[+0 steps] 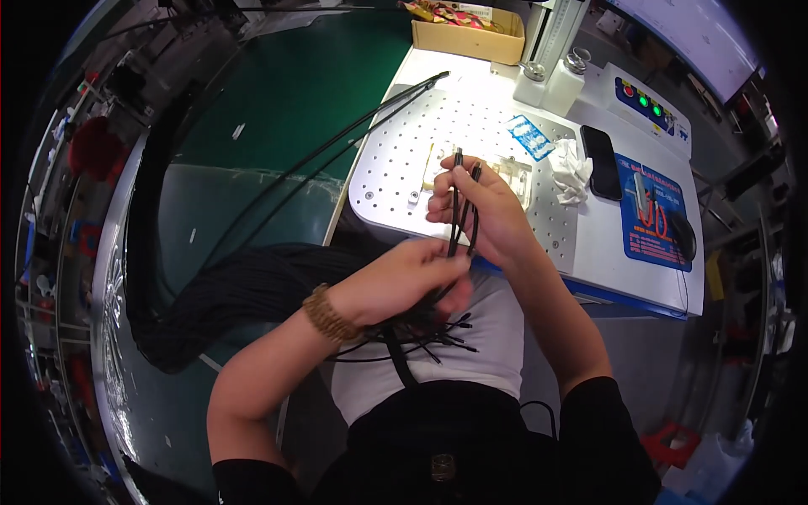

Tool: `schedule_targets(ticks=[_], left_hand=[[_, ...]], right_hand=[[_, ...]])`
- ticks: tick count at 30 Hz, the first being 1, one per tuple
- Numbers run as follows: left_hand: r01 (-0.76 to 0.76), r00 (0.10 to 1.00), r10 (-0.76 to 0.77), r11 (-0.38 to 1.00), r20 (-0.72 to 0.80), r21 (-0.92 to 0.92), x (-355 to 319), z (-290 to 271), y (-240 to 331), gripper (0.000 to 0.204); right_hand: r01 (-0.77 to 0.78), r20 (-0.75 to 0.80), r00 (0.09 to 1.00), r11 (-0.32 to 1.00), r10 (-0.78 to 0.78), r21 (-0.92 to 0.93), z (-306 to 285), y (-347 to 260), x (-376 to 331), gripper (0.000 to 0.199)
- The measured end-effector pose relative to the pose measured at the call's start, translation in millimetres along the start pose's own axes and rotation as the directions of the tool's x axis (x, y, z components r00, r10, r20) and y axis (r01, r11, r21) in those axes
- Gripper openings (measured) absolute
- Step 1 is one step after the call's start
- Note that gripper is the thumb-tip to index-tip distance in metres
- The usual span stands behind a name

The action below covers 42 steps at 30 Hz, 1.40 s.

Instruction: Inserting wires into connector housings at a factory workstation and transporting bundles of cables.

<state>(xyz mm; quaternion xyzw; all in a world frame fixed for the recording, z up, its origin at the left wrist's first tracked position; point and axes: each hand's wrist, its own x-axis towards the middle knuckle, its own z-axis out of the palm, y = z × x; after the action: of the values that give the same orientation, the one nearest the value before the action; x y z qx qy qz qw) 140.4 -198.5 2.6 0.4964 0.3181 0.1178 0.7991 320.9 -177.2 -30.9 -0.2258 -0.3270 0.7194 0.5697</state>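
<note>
My right hand (486,202) is closed around black cables (455,210) near their plug ends, with the plugs pointing up past the fingers. Lower down, my left hand (421,282) grips the same cables, and a beaded bracelet sits on its wrist. Both hands are above my lap at the near edge of a perforated metal plate (391,172). A thick bundle of black cables (227,295) runs from my lap to the left. Several loose cable ends (446,338) fan out on my lap beneath the left hand. Behind the right hand, a small clear fixture (520,181) is partly hidden.
Two cable ends (421,87) lie across the plate's left side. Crumpled tissue (571,171), a blue card (530,137), a phone (600,162) and a mouse (683,240) are on the right. White bottles (564,87), a control box (648,105) and a cardboard box (467,40) stand behind.
</note>
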Motion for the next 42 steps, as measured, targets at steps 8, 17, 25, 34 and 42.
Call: schedule_targets(ticks=[8,17,25,34,42], left_hand=[[-0.167,0.963,0.137,0.980,-0.232,-0.112,42.2,8.5,-16.5,0.018],[-0.257,0.870,0.210,0.965,-0.446,-0.048,69.4,0.7,-15.3,0.015],[-0.260,0.872,0.119,0.935,-0.474,-0.243,93.7,1.0,-3.5,0.016],[-0.281,0.810,0.246,0.960,-0.533,0.016,92.6,-0.1,-3.5,0.013],[-0.249,0.743,0.346,0.937,-0.572,0.244,82.7,-15.1,0.6,0.011]], right_hand=[[0.016,0.075,0.997,0.900,0.019,-0.436,-36.9,-40.4,-17.6,0.056],[0.162,-0.002,0.868,0.288,-0.497,-0.944,-39.1,-23.0,-36.6,0.028],[0.206,0.318,0.845,-0.287,-0.429,-0.935,-41.7,-9.6,-29.1,0.040],[0.138,0.304,0.832,-0.357,-0.465,-0.924,-40.1,-5.3,-25.4,0.041],[0.176,0.344,0.835,-0.384,-0.429,-0.906,-39.0,-3.3,-22.2,0.041]])
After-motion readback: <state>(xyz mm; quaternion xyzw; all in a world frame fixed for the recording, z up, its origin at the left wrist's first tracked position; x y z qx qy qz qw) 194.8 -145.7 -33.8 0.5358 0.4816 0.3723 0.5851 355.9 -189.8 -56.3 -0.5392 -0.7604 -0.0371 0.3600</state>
